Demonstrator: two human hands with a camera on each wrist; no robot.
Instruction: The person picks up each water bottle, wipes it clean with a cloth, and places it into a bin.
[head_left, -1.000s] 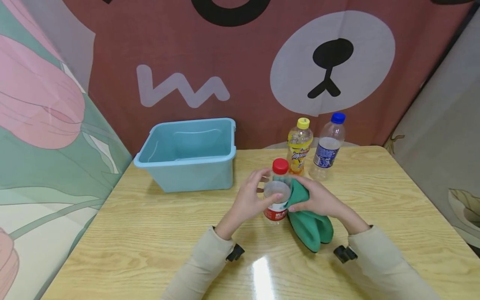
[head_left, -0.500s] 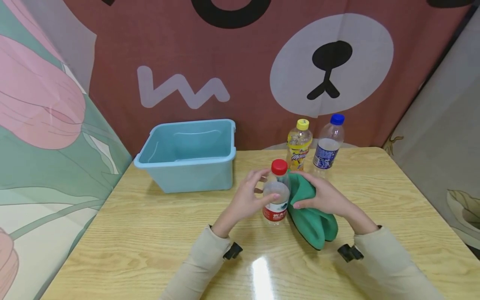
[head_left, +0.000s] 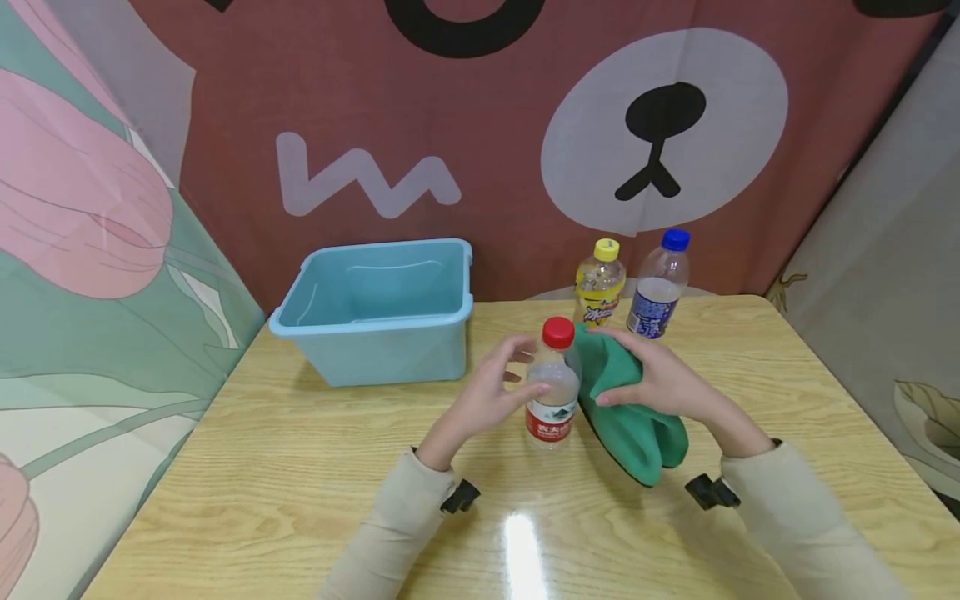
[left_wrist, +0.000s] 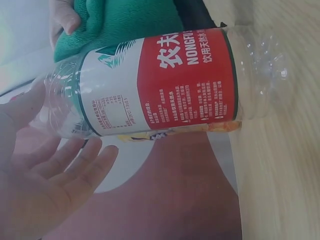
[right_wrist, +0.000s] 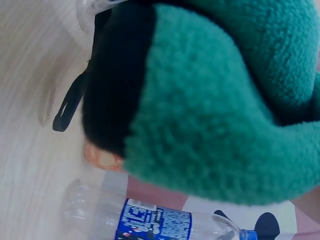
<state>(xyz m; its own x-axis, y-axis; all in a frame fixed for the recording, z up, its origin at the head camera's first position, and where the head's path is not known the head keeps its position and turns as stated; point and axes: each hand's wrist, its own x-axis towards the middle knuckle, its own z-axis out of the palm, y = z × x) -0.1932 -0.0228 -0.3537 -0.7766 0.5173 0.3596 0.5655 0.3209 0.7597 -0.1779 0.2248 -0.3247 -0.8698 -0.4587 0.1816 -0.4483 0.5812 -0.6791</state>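
Note:
A clear bottle with a red cap and red-and-white label [head_left: 550,418] stands upright on the table. My left hand [head_left: 489,392] is at its left side, fingers spread and thumb tip right at the bottle's edge. In the left wrist view the fingers [left_wrist: 75,170] lie loosely stretched beside the bottle's upper part. My right hand [head_left: 663,382] grips a green fleecy cloth [head_left: 626,437] just right of the bottle, thumb in front. The right wrist view shows the cloth's black edge [right_wrist: 117,75] and a black loop [right_wrist: 68,107].
Behind the hands stand a yellow-capped bottle [head_left: 598,292] and a blue-capped bottle [head_left: 657,296], both partly hidden. A light blue plastic tub [head_left: 382,354] sits at the back left of the wooden table [head_left: 300,500]. A printed curtain [head_left: 495,167] hangs behind the table.
My right hand and the green cloth have moved right and slightly away from me, off the red-capped bottle. My left thumb has drawn back from the bottle's front towards its left edge.

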